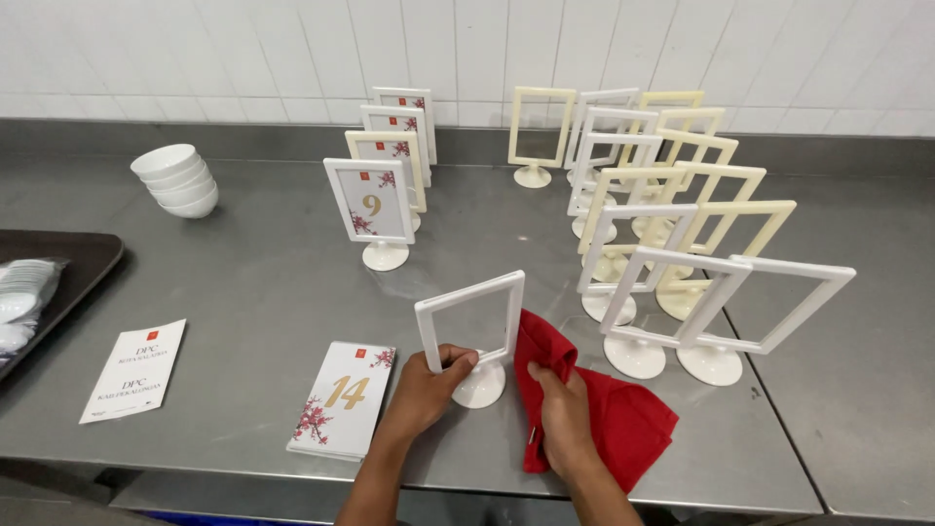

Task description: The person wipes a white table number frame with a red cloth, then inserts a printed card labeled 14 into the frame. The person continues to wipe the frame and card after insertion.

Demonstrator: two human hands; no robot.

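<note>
Here's the long steel table (243,292), a brushed metal top with a white tiled wall behind it, and it's carrying a lot of stands. The biggest group sits to the right: a crowd of empty frames (682,244), white and cream, each an open rectangle on a round foot, packed close with some overlapping in view. Back centre, a shorter row of filled frames (385,185) with flower-printed number cards in them. Far left, a dark tray (73,273) with a bag of small white discs, and beyond it a stack of white bowls (180,180).

Now the action at the front edge. The left hand (429,390) is clasped round the lower left upright of one white empty frame (472,321), thumb across the front, and the frame stands on the table on its round foot (482,385). The right hand (565,419) is closed on a red cloth (604,409), bunched against the frame's right side.

I'd judge this frame light, stiff plastic, top-heavy on that small foot, so likely easy to tip, and smooth enough to slip if wet. Low on the upright, near the stem, looks the steadiest hold. The cloth is soft and limp and takes any grip.

Smallest things: a stack of number cards (346,399) just left of the left wrist, and a white printed leaflet (131,370) further left.
</note>
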